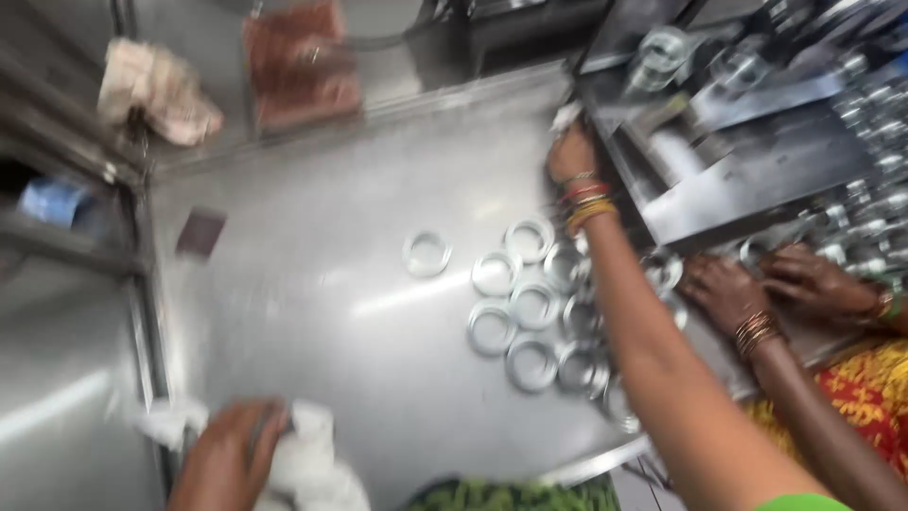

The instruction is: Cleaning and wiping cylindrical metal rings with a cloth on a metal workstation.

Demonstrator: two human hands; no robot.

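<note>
At the lower left of the frame, the left hand [225,459] lies palm down on a white cloth [307,466], fingers curled into it, so its grip is closed on the cloth. The cloth is crumpled and bunched, a soft pale heap with no clear long axis, spreading from the left edge of the steel tabletop [312,284] toward the bottom centre.

The right hand [570,153] is stretched up to the upper right of centre, its arm running diagonally from the lower right corner. It wears red and yellow bangles [586,203] at the wrist and touches the edge of a metal machine [728,170]; motion blur hides the fingers, so I cannot tell whether that grip is open or closed.

Right of centre, a cluster of flat metal rings [530,308] lies on the tabletop, each shiny, round and lying flat, partly under the right arm. One ring [427,254] sits slightly apart to the left.

At the right edge, another person's two hands [776,284] rest near the machine. A pale rag [156,90] lies in the upper left.
</note>
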